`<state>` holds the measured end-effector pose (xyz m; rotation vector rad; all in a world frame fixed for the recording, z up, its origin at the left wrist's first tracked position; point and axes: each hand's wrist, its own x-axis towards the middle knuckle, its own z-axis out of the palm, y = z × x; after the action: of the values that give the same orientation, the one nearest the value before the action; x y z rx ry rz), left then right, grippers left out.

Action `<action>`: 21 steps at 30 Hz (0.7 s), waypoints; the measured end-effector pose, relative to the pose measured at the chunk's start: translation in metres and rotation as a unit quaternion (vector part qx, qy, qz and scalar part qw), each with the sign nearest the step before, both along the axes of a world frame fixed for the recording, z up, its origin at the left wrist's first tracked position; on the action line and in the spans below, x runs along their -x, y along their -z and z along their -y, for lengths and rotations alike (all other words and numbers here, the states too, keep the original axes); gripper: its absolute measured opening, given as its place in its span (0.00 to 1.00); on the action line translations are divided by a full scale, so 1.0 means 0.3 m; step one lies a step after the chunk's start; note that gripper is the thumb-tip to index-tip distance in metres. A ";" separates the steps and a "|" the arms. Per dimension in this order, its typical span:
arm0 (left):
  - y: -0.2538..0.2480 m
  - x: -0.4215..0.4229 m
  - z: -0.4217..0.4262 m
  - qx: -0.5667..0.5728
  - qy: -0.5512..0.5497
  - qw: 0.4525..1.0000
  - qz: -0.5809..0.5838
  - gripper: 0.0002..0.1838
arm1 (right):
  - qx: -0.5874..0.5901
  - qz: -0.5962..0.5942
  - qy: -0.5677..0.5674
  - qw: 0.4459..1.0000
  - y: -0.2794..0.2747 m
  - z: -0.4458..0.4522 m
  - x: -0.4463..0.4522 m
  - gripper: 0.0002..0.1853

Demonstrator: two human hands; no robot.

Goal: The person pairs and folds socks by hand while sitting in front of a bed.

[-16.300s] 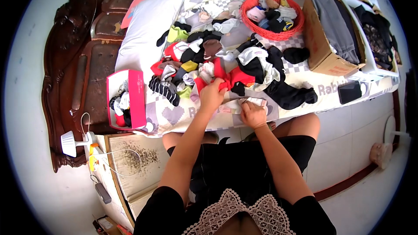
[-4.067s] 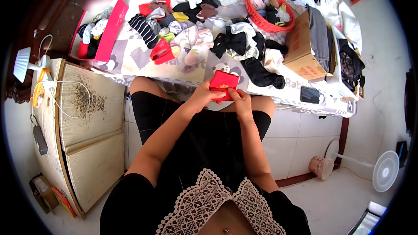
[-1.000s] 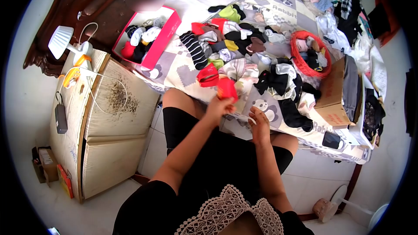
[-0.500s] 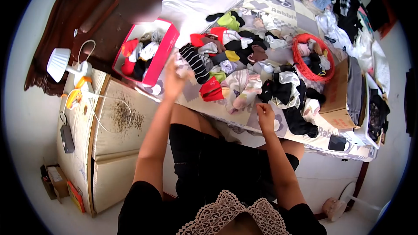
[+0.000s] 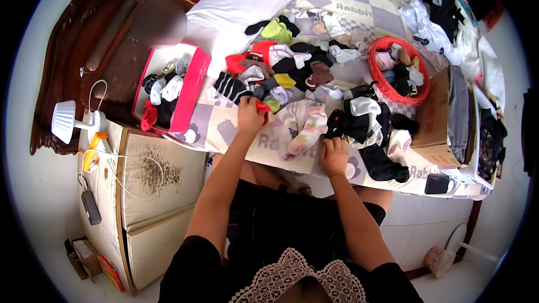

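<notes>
Where socks [image 5: 320, 73] lie heaped: left hand [image 5: 251, 115] grips red cloth [image 5: 262, 107].
Right hand [image 5: 335, 157]: fingers curled near white cloth [image 5: 306, 125]; cannot tell whether gripping.

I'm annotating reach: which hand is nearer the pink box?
The left. The left hand is to the right of the pink box, at a red cloth; the right hand is farther right, beyond the pale patterned cloth.
</notes>
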<state>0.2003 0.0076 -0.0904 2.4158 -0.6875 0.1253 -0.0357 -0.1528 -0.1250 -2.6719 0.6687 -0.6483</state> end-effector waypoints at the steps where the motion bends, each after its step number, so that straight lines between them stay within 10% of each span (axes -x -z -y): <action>1: -0.029 0.004 0.035 0.057 0.028 0.998 -0.010 0.17 | -0.015 0.003 -0.001 1.000 0.000 0.001 -0.003 0.09; 9: -0.146 0.204 0.311 0.161 0.357 0.916 -0.091 0.27 | -0.006 -0.001 -0.003 1.000 0.014 0.012 0.002 0.11; 13: -0.209 0.144 0.317 0.132 0.307 0.930 -0.155 0.31 | -0.005 0.000 -0.005 1.000 0.017 0.018 0.002 0.11; 17: -0.159 -0.081 0.362 0.176 0.202 0.958 0.099 0.13 | -0.016 -0.006 -0.001 1.000 0.016 0.018 0.000 0.12; 21: -0.094 -0.291 0.447 0.043 0.030 0.993 0.102 0.22 | -0.020 -0.034 0.006 0.999 0.013 0.020 -0.004 0.13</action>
<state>0.2875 -0.1264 -0.0622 2.3168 -0.8289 0.3737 -0.0347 -0.1590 -0.1290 -2.6652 0.7083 -0.5429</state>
